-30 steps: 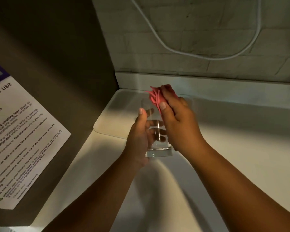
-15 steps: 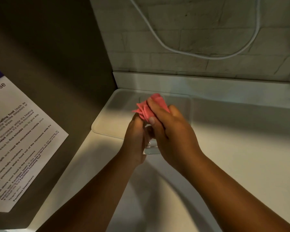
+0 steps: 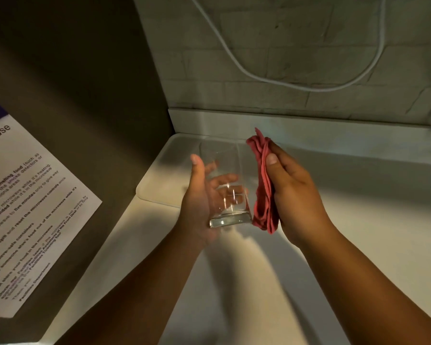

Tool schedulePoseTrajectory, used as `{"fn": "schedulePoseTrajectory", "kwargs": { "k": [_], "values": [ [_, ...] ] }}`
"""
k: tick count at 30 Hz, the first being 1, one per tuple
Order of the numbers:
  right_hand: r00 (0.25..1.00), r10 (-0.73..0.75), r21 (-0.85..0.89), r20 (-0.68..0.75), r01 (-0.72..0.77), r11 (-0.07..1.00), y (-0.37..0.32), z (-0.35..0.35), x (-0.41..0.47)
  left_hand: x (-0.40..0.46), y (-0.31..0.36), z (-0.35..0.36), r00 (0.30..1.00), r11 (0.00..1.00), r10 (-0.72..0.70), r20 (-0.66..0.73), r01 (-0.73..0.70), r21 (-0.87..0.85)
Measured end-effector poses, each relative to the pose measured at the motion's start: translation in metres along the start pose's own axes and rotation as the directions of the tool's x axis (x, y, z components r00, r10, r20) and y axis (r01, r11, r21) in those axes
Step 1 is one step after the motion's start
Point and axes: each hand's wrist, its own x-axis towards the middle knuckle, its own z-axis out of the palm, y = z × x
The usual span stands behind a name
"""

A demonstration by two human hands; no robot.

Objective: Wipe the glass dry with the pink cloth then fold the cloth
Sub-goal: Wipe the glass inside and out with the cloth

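A clear glass tumbler (image 3: 228, 195) is held upright above the white counter by my left hand (image 3: 199, 195), fingers wrapped behind it and thumb up at the near side. My right hand (image 3: 294, 192) grips the bunched pink cloth (image 3: 265, 185) just right of the glass. The cloth hangs in folds, close beside the glass wall; I cannot tell whether it touches. The glass's thick base shows below my left fingers.
A white counter (image 3: 234, 282) runs under my arms, with a shallow white tray (image 3: 164, 175) behind the hands. A dark appliance side with a printed microwave notice (image 3: 28, 215) stands at the left. A white cable (image 3: 284, 80) loops on the tiled wall.
My right hand with the cloth has come off the top of the glass and moved to its right side. The glass is now uncovered in my left hand.
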Motion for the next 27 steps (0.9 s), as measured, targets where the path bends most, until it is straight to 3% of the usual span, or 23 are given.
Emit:
{"fn": "schedulePoseTrajectory", "kwargs": {
  "k": [8, 13, 17, 22, 24, 27],
  "values": [
    [0.997, -0.01, 0.08, -0.071, 0.016, 0.997, 0.0, -0.012, -0.009, 0.001, 0.017, -0.01, 0.986, 0.991, 0.114, 0.125, -0.122, 0.057],
    [0.997, -0.049, 0.064, -0.055, 0.052, 0.997, 0.001, -0.012, -0.015, 0.003, 0.01, -0.02, 0.984, 0.996, 0.067, 0.168, -0.055, -0.071],
    [0.998, -0.046, 0.043, -0.052, 0.048, 0.998, 0.009, -0.013, -0.02, 0.005, 0.001, -0.025, 0.982, 0.997, 0.011, 0.188, 0.003, -0.073],
    [0.989, -0.146, -0.142, -0.024, 0.141, 0.98, 0.022, -0.002, -0.029, 0.007, -0.005, -0.014, 0.98, 0.998, 0.002, 0.199, 0.011, -0.066],
    [0.951, -0.303, -0.313, 0.064, 0.307, 0.899, 0.024, 0.008, -0.035, 0.006, -0.006, -0.01, 0.981, 0.997, -0.021, 0.195, 0.034, -0.064],
    [0.848, -0.454, -0.628, 0.272, 0.514, 0.584, 0.022, 0.023, -0.039, 0.005, -0.005, -0.01, 0.983, 0.999, -0.039, 0.179, 0.043, -0.021]
  ]
}}
